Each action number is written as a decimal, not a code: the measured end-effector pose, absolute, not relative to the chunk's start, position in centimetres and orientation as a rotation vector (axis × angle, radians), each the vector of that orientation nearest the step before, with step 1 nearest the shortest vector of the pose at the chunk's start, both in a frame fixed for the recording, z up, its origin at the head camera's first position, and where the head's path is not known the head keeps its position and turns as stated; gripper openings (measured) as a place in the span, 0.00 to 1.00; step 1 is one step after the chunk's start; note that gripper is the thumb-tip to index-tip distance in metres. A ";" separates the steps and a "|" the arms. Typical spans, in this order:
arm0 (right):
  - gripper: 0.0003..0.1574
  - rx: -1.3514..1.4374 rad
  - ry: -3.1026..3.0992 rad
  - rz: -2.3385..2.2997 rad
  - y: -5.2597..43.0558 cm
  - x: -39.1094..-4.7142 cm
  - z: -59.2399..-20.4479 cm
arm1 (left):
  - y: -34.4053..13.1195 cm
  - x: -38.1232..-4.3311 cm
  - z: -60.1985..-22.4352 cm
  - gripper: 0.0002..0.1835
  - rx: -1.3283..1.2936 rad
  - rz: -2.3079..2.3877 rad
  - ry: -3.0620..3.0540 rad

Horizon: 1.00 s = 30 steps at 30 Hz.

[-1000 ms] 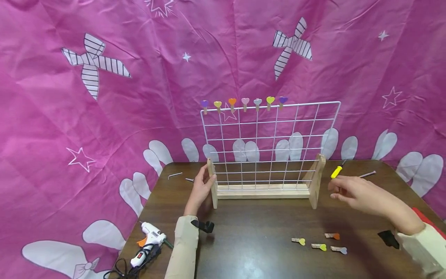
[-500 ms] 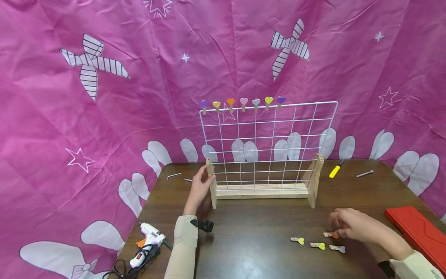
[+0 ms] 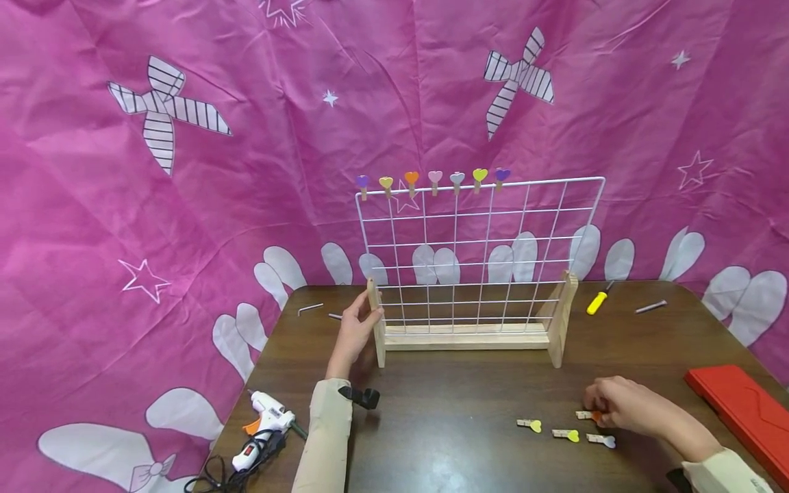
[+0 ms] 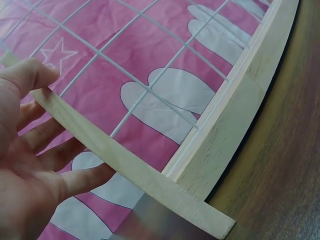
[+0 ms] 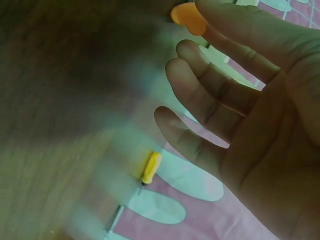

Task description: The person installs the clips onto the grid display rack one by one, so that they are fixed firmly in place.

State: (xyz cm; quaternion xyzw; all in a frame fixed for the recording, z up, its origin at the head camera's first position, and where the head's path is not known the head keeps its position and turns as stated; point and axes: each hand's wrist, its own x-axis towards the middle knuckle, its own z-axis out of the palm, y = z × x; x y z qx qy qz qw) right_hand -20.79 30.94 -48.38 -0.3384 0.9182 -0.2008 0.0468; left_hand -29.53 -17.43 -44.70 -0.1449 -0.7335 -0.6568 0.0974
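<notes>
A white wire grid (image 3: 573, 181) stands upright in a wooden base (image 3: 465, 341). Along the left part of its top wire sit several heart clothespins (image 3: 435, 178) in different colours. My left hand (image 3: 354, 335) grips the left wooden side post (image 4: 115, 147), its thumb at the post's top and fingers behind. On the tabletop, my right hand (image 3: 637, 409) pinches a small clothespin with an orange heart (image 5: 189, 18) between thumb and index finger. Beside it lie clothespins with a pale yellow heart (image 3: 536, 426), a lime heart (image 3: 573, 435) and a silvery heart (image 3: 609, 441).
A white glue gun (image 3: 269, 414) with a black cord lies at the left edge. Behind the stand's right side are a yellow screwdriver (image 3: 596, 302) and a metal bolt (image 3: 650, 307). A hex key (image 3: 310, 309) lies back left; a red case (image 3: 736, 404) is at the right.
My right hand has come from near the screwdriver toward the front, down onto the orange-heart clothespin, and its fingers have closed on it. My left hand stays on the post.
</notes>
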 end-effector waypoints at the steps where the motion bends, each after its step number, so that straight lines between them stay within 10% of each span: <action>1: 0.18 -1.027 2.796 -0.615 31.0 -20.8 -48.4 | -17.3 -29.5 -44.7 0.27 -0.433 -1.946 -2.168; 30: 0.20 -1.222 2.956 -0.789 30.3 -21.0 -45.5 | -17.5 -30.7 -46.2 0.27 -0.373 -1.983 -2.131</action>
